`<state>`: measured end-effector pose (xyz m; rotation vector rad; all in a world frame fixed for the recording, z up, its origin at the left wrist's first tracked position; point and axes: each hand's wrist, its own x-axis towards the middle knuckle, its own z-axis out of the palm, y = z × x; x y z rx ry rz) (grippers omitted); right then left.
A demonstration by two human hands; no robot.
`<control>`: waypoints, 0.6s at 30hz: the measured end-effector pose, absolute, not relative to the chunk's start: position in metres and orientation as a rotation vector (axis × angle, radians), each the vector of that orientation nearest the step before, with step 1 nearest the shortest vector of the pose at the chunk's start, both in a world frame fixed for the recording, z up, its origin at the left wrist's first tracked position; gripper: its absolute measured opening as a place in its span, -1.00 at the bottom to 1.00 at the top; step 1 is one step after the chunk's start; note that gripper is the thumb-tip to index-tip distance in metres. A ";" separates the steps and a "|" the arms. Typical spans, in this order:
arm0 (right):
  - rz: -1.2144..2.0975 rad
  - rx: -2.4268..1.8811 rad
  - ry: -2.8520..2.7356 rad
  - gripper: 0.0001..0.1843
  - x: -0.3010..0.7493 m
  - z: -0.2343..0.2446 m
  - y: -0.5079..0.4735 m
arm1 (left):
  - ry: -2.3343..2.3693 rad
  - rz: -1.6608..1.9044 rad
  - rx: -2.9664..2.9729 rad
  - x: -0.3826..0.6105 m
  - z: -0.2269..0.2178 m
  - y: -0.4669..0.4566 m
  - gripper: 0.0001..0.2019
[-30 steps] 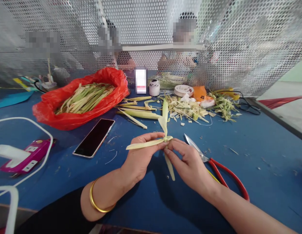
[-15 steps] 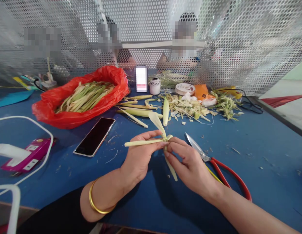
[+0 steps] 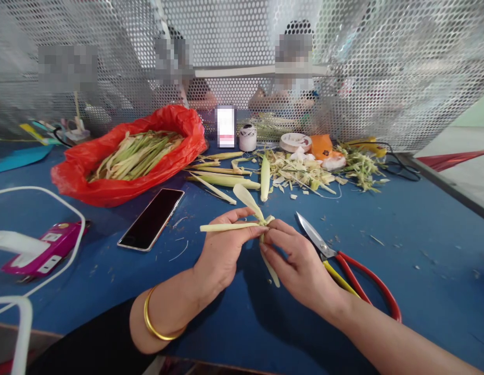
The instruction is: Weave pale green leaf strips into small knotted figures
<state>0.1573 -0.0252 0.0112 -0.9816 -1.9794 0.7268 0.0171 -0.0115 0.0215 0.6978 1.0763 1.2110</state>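
Note:
Pale green leaf strips (image 3: 247, 200), crossed and knotted at the middle, are held above the blue table between both hands. My left hand (image 3: 222, 250) is closed, pinching the strips near the knot, with one strip sticking out to the left and another up. My right hand (image 3: 294, 258) is closed too, its thumb and fingers gripping the strips just right of and below the knot; a tail hangs down beneath. Fingertips hide part of the knot. Beside my right hand lie scissors (image 3: 333, 255) with red and yellow handles, blades pointing away.
A red plastic bag (image 3: 89, 195) of leaf strips stands at the left behind a phone (image 3: 151, 220). Loose leaves (image 3: 234, 181) and trimmings (image 3: 296, 169) lie ahead. A purple power strip (image 3: 50, 247) with white cable is at left. Beyond the perforated metal screen (image 3: 234, 47) sit people.
The upper strip has tilted further left, and the lower tail and my right hand have shifted slightly left. Both hands still hold the strips.

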 end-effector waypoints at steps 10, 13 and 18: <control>0.354 -1.233 -1.813 -0.89 0.175 0.015 -0.019 | 1.045 0.991 0.757 0.006 0.033 -0.005 -0.81; 0.579 -1.272 -1.778 -0.86 0.177 0.014 -0.014 | 1.047 0.932 0.743 0.005 0.032 -0.005 -0.82; 0.740 -1.342 -1.696 -0.91 0.172 0.012 -0.014 | 0.996 0.861 0.752 0.005 0.031 -0.005 -0.78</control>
